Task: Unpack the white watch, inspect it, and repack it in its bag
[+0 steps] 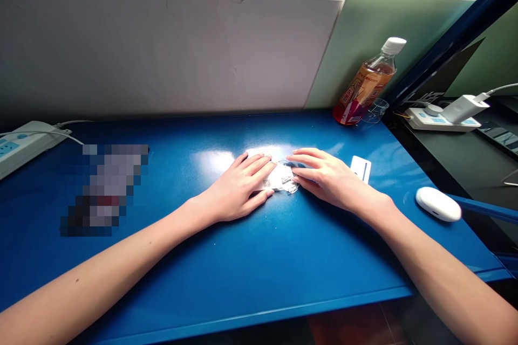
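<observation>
One white paper with a printed code (274,178) lies at the centre of the frame on the blue table (259,264). The left hand (238,186) rests flat over it, fingers extended, apparently to stop it sliding. The right hand (326,174), fingers slightly spread, meets the crumpled right end; whether it pinches cannot be told. Right of centre: white card (361,165), white case (438,204); upper right: bottle (364,91), standing near the wall, presumably out of the way.

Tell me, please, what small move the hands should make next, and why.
Probably the right hand should gently smooth the crumpled material, since its fingertips are already beside it; the left hand lies over the white printed paper and seems well placed to steady it.
</observation>
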